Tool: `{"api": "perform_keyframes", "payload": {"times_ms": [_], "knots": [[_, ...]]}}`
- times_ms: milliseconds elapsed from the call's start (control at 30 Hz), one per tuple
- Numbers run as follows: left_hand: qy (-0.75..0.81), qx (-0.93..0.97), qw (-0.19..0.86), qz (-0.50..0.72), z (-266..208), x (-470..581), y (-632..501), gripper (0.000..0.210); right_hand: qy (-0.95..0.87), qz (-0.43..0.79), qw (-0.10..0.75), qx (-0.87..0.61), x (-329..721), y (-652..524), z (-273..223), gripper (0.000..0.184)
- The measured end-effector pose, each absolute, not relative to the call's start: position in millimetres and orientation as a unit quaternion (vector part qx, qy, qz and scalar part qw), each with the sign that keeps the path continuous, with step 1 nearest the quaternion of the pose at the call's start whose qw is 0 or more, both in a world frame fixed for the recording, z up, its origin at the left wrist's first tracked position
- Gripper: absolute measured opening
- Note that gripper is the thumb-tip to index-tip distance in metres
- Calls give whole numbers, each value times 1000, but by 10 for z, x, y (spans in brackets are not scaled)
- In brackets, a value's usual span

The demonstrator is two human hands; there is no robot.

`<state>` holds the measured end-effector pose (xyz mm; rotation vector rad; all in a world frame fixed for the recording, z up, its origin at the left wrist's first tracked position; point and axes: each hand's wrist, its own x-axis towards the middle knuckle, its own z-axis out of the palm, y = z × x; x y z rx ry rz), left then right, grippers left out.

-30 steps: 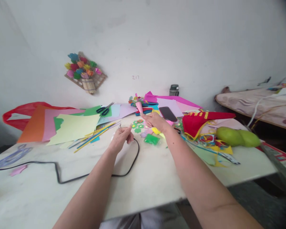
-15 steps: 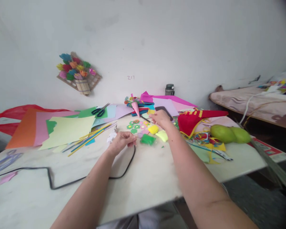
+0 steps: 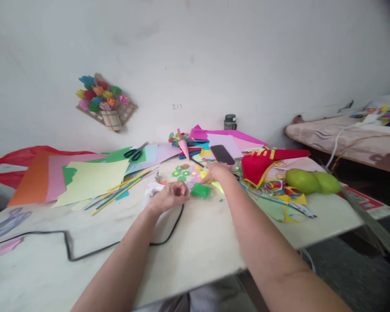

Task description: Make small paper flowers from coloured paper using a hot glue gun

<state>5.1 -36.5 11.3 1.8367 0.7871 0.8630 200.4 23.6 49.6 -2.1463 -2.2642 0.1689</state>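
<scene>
My left hand (image 3: pixel 172 196) is just above the table, its fingers curled together. Whatever lies between them is too small to make out. Beside it, partly hidden behind the wrist, is a white glue gun (image 3: pixel 152 188) whose black cord (image 3: pixel 173 227) runs under the forearm. My right hand (image 3: pixel 217 172) reaches down over the yellow packet (image 3: pixel 204 175), fingers bent together at the cut paper flowers (image 3: pixel 183 171); I cannot make out what the fingertips hold. A green packet (image 3: pixel 200 190) lies between the two hands.
Colored paper sheets (image 3: pixel 94 180), paper strips (image 3: pixel 120 193) and scissors (image 3: pixel 135 151) lie to the left. A pink paper cone with flowers (image 3: pixel 183 147) and a phone (image 3: pixel 222 154) are behind. On the right are red cloth (image 3: pixel 256 167) and green fruits (image 3: pixel 302 181).
My right hand has come down and nearer from the yellow paper by the phone to the yellow packet, uncovering the phone. My left hand has shifted slightly, staying closed.
</scene>
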Motion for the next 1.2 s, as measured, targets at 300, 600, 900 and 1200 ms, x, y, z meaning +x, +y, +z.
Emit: {"api": "perform_keyframes", "payload": {"times_ms": [300, 600, 900, 1200], "knots": [[362, 755, 418, 352, 143, -12, -360, 29, -722, 25, 48, -690, 1922, 251, 424, 46], [396, 645, 512, 406, 36, -52, -288, 33, -678, -18, 234, -696, 1886, 226, 515, 30], [458, 530, 476, 532, 90, -9, -258, 38, -577, 503, 525, -372, 1589, 294, 352, 33], [430, 518, 436, 598, 111, -17, -238, 37, -506, 662, 486, -263, 1414, 155, 343, 32]]}}
